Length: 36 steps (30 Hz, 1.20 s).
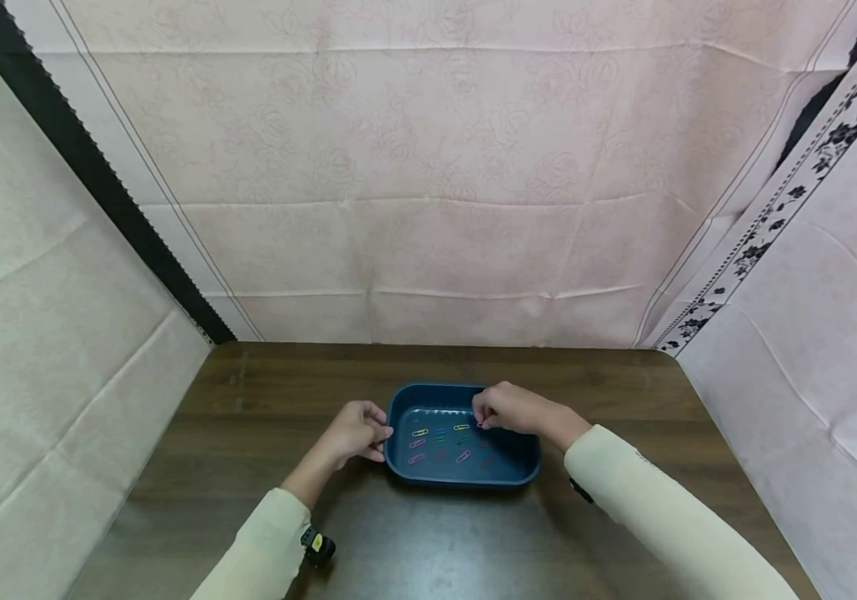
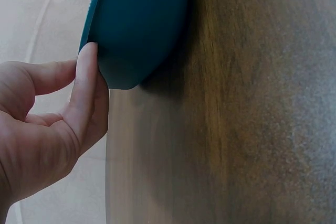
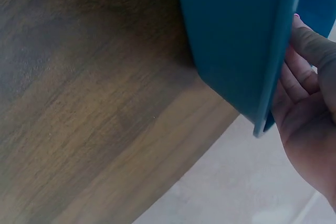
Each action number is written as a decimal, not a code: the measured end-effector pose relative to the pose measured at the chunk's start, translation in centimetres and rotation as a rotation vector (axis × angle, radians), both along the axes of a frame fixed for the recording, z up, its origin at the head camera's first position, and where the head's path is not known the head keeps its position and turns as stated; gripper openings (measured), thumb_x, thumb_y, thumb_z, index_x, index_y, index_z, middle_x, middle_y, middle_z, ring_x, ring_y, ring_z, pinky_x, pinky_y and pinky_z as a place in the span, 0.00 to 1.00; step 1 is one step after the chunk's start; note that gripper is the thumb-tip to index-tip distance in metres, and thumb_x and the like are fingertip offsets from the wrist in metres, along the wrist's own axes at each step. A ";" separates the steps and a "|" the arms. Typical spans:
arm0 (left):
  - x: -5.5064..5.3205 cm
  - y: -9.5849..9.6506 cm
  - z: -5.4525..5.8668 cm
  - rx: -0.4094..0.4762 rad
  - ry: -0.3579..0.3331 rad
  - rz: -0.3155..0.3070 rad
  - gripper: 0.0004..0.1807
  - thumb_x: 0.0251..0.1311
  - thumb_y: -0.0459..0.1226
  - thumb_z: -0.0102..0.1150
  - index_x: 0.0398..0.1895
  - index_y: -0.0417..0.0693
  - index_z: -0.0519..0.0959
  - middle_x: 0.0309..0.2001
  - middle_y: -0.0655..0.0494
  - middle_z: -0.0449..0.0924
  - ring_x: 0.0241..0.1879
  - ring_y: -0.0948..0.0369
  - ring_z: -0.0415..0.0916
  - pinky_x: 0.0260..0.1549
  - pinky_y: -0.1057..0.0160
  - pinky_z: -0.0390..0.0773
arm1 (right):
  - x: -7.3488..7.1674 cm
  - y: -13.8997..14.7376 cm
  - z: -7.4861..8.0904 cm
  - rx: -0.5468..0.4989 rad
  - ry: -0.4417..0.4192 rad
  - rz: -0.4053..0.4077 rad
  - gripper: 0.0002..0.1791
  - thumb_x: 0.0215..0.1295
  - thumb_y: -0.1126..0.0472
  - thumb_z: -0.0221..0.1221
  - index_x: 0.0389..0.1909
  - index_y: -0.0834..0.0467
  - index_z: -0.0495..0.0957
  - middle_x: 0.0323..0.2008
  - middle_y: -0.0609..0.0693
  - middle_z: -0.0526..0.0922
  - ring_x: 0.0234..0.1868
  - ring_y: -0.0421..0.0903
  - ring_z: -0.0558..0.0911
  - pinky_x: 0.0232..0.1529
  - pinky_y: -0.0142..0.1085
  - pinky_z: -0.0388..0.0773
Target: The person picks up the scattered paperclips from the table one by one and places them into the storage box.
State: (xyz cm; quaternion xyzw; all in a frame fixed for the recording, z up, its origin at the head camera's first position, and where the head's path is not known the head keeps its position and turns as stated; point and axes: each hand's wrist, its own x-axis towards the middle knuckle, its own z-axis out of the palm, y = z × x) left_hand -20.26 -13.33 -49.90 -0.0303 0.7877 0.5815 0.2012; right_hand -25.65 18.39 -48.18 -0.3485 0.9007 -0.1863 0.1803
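Note:
A dark blue rectangular tray (image 1: 466, 482) sits on the wooden table, with small paper clips spread over its floor. Among them are a yellow paper clip (image 1: 419, 432), a pink paper clip (image 1: 463, 457) and a blue paper clip (image 1: 440, 432). My left hand (image 1: 357, 432) pinches the tray's left rim between thumb and fingers, as the left wrist view shows close up. Inside the tray, near its far right, my right hand (image 1: 507, 408) has thumb and fingertips together. A tiny pink tip of a paper clip (image 3: 296, 16) shows at those fingertips; the rest is hidden.
The brown wooden table (image 1: 286, 375) extends around the tray on all sides. Pale patterned cloth (image 1: 428, 167) hangs behind it, with more cloth at left and right. A black wrist device (image 1: 318, 546) is on the left sleeve.

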 end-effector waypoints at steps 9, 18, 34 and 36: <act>0.1 0.2 0.3 0.008 -0.006 0.002 0.11 0.71 0.28 0.58 0.52 0.30 0.74 0.35 0.38 0.80 0.26 0.56 0.78 0.29 0.58 0.90 | -0.4 -0.3 -1.0 0.036 -0.013 0.006 0.03 0.69 0.66 0.66 0.35 0.55 0.82 0.31 0.42 0.82 0.31 0.38 0.77 0.37 0.30 0.81; 0.1 0.3 0.3 0.010 -0.004 0.008 0.12 0.70 0.27 0.59 0.52 0.29 0.74 0.36 0.37 0.80 0.27 0.56 0.78 0.28 0.58 0.90 | -0.4 -0.9 -1.5 0.112 0.025 0.017 0.02 0.69 0.64 0.66 0.36 0.58 0.83 0.30 0.42 0.81 0.30 0.38 0.77 0.36 0.30 0.81; 0.2 0.3 0.3 -0.002 -0.001 0.009 0.11 0.71 0.28 0.59 0.51 0.31 0.74 0.36 0.38 0.80 0.27 0.56 0.78 0.29 0.58 0.90 | 0.4 -1.3 -2.3 0.218 0.133 -0.046 0.10 0.68 0.62 0.67 0.28 0.51 0.78 0.25 0.41 0.73 0.28 0.39 0.73 0.31 0.31 0.74; 0.2 0.2 0.2 -0.001 -0.002 0.008 0.11 0.70 0.28 0.59 0.51 0.31 0.74 0.36 0.38 0.81 0.27 0.56 0.78 0.29 0.58 0.90 | 0.5 -1.2 -2.3 0.227 0.145 -0.046 0.09 0.68 0.62 0.67 0.29 0.51 0.78 0.26 0.42 0.73 0.28 0.39 0.73 0.31 0.31 0.74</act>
